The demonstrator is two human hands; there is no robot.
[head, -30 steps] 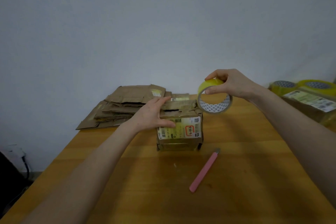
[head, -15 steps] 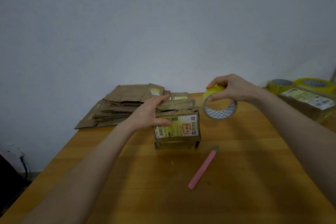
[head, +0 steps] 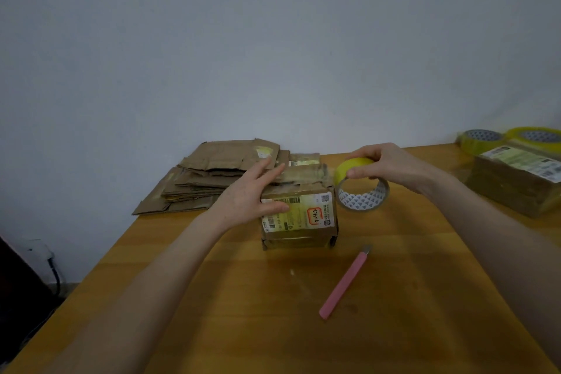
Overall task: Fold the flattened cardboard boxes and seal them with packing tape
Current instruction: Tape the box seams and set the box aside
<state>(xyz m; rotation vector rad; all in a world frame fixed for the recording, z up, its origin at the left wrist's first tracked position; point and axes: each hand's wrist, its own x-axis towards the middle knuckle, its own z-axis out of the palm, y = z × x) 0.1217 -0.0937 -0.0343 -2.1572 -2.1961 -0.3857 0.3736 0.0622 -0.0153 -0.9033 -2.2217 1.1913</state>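
Note:
A small folded cardboard box (head: 299, 222) with a white and yellow shipping label stands on the wooden table (head: 273, 313). My left hand (head: 253, 193) rests on its top left, fingers straight over the closed flaps and thumb against the labelled front. My right hand (head: 384, 165) grips a yellow roll of packing tape (head: 361, 187) just right of the box's top edge, thumb and fingers pinching the rim. A pile of flattened cardboard boxes (head: 209, 179) lies behind, at the back left.
A pink utility knife (head: 344, 284) lies on the table in front of the box. At the far right sits a sealed cardboard box (head: 516, 179) with two more tape rolls (head: 510, 138) behind it. The wall runs close behind the table.
My right hand has lowered the tape roll and brought it close to the box's top right edge. My left hand stays on the box.

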